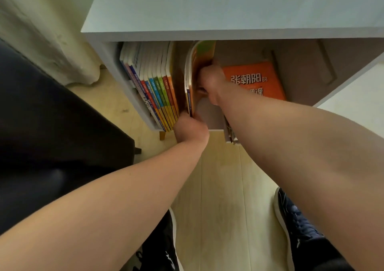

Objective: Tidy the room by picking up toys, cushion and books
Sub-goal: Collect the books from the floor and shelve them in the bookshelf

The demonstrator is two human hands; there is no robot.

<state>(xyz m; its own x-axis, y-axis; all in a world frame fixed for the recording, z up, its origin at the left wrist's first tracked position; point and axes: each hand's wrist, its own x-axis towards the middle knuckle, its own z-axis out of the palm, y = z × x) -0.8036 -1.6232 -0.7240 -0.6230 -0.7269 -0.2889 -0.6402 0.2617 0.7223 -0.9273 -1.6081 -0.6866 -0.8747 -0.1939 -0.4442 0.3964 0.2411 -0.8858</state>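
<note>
Surface: pale wood floor (224, 187) at 6 o'clock. Around it, dark upholstered furniture (52, 125) at 9 o'clock, pale curtain (41, 31) at 10 o'clock, and white shelf unit (207, 6) from 12 to 2 o'clock, with an open compartment under its top.

Against the compartment's left wall, at 11 o'clock, row of upright books (151, 87). At 12 o'clock, apart from the row and inside the compartment, bundle of thin books (197, 67), upright. At the bundle's lower corner, left hand (191, 128), fingers curled round it, fingertips hidden. On the bundle's right face, right hand (212, 81), fingers clenched on the covers.

At 1 o'clock, orange book (255, 79), lower edge covered by the right forearm. Below it, further books (229, 131), mostly hidden by that forearm.

Count: two hands, two dark shoes (297, 225), one orange book. Row and bundle too tightly packed for counting.
</note>
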